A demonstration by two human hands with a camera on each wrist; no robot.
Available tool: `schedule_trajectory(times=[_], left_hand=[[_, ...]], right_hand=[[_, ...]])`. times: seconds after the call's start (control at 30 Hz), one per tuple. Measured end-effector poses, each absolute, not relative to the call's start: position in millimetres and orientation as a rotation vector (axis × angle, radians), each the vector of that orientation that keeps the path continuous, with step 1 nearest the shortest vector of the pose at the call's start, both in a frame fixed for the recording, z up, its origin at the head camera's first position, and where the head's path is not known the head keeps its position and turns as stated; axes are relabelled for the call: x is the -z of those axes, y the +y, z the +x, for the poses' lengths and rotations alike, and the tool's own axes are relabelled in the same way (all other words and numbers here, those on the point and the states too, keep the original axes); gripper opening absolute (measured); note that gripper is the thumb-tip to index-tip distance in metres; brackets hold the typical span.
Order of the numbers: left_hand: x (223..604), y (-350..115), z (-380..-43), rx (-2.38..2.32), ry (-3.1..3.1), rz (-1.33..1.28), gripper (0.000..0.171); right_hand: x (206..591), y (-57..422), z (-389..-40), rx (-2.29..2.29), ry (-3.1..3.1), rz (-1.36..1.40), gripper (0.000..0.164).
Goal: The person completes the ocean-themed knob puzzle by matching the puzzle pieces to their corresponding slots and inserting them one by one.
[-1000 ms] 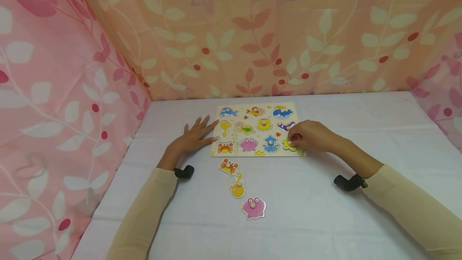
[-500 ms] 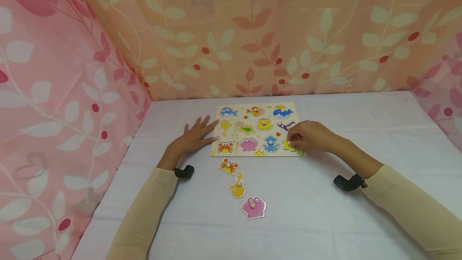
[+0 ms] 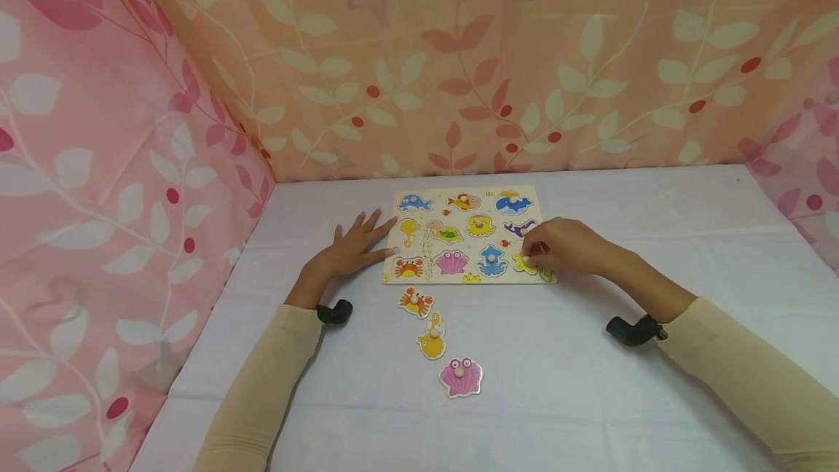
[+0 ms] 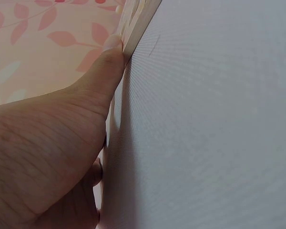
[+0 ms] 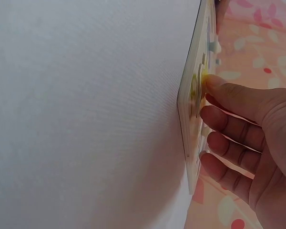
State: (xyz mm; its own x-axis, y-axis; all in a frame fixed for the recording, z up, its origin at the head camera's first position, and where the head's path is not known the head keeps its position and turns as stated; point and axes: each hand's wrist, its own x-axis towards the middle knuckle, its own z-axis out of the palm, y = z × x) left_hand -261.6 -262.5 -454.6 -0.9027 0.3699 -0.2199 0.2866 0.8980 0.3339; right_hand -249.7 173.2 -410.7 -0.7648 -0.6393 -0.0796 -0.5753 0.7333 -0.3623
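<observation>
A wooden sea-animal peg puzzle board (image 3: 472, 244) lies on the white-covered table. The right hand (image 3: 569, 248) pinches a yellow star puzzle piece (image 3: 521, 266) at the board's lower right corner. In the right wrist view, the star piece (image 5: 199, 93) sits tilted slightly off the board face, under the thumb and forefinger. My left hand (image 3: 354, 246) lies with fingers spread at the board's left side, its thumb (image 4: 112, 52) on the edge. Below the board are a loose crab piece (image 3: 416, 302), a yellow seahorse piece (image 3: 430, 344) and a pink shell piece (image 3: 461, 382).
Several knobbed pieces sit in the board, among them a blue squid (image 3: 491, 265) and a turtle (image 3: 448, 233). The crab (image 3: 409, 268), seahorse and shell pictures on the board have no knobs. Flowered cloth (image 3: 459, 57) stands behind the table.
</observation>
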Motion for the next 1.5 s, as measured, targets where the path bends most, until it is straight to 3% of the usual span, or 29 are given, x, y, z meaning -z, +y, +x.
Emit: schedule_trajectory(times=[0.93, 1.5], left_hand=[[455, -262, -262, -0.429, 2.793, 0.491, 0.078], [453, -262, -259, -0.463, 2.783, 0.507, 0.077]], right_hand=[[401, 166, -232, 0.492, 2.815, -0.928, 0.014], [394, 141, -177, 0.519, 2.765, -1.210, 0.018]])
